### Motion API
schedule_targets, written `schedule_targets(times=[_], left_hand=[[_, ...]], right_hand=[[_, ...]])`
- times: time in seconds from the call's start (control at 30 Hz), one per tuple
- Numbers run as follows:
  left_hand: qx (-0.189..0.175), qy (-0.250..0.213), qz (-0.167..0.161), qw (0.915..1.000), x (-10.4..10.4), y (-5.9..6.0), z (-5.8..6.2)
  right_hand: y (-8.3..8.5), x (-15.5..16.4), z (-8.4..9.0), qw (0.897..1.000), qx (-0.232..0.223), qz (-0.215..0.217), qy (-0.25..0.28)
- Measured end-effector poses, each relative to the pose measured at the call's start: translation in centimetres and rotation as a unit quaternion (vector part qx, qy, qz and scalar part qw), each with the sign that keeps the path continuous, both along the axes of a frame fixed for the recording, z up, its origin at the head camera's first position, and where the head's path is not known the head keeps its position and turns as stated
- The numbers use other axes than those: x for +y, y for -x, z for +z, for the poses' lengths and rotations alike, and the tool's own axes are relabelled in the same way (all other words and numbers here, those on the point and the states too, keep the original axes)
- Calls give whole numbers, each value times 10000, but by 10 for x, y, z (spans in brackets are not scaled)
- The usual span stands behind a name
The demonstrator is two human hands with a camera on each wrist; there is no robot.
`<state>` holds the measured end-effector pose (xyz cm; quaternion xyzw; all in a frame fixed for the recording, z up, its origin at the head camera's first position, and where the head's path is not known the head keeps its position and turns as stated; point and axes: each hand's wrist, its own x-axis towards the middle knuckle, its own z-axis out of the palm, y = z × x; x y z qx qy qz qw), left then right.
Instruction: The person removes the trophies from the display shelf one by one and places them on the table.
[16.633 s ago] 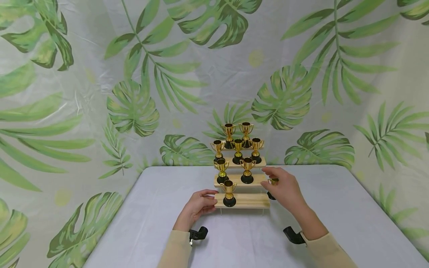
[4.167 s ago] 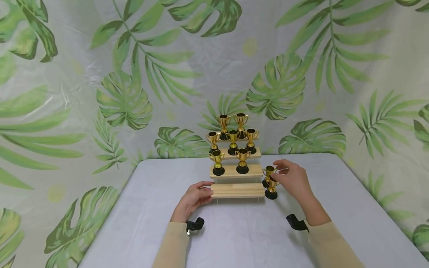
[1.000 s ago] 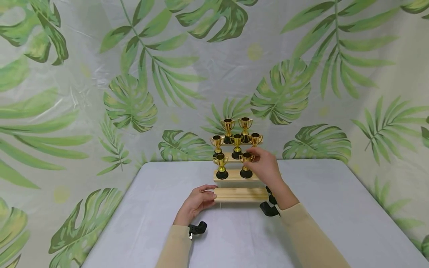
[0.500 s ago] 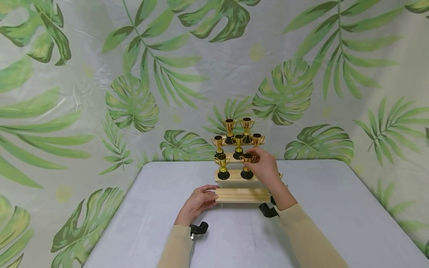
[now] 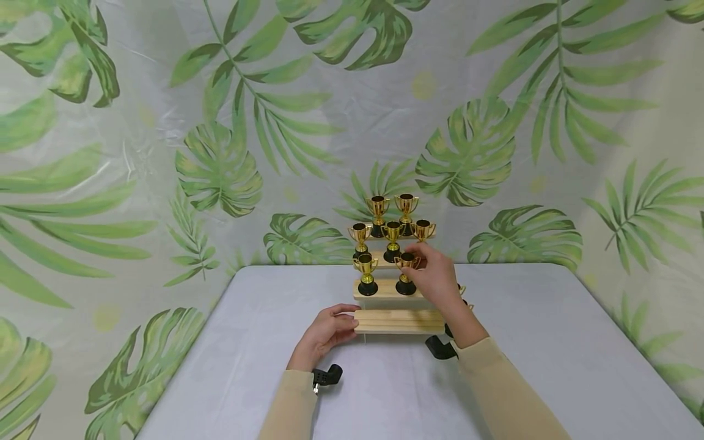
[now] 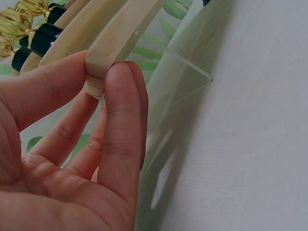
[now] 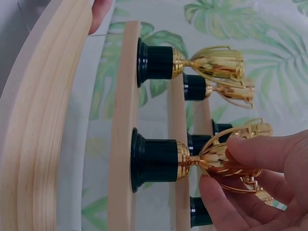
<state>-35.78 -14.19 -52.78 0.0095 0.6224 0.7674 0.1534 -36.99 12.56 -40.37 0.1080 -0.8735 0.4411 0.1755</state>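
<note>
A four-step wooden stand (image 5: pixel 398 321) carries several gold trophies with black bases. My right hand (image 5: pixel 419 264) pinches the cup of the right trophy (image 5: pixel 406 273) on the second step; its base still sits on the plank. In the right wrist view the thumb and fingers of the right hand (image 7: pixel 220 166) close round that trophy's (image 7: pixel 156 166) gold cup. A second trophy (image 5: pixel 366 274) stands to its left. My left hand (image 5: pixel 345 322) grips the left end of the lowest step, pinched between thumb and fingers of the left hand (image 6: pixel 98 72) on the plank end (image 6: pixel 108 45).
Trophies (image 5: pixel 392 238) fill the two upper steps. Gold parts of a trophy (image 5: pixel 461 289) show on the table behind my right wrist. A clear acrylic support (image 6: pixel 187 77) holds the planks. The grey table (image 5: pixel 550 342) is backed by leaf-print sheeting.
The lowest step's trophy now stands on the table to the right. My right hand moved from those table trophies to the second-step trophy and has stayed on it. The left hand has not moved.
</note>
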Motion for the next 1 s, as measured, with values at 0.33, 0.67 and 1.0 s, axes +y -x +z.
schedule_targets(times=[0.33, 0.67, 1.0], left_hand=[[61, -14, -31, 10000, 1, -1, -1], [29, -5, -22, 10000, 1, -1, 0], [41, 20, -67, 10000, 1, -2, 1]], right_hand=[[-4, 0, 1, 10000, -1, 27, 12], [-7, 3, 4, 10000, 35, 52, -5], [-14, 8, 10, 10000, 69, -52, -38]])
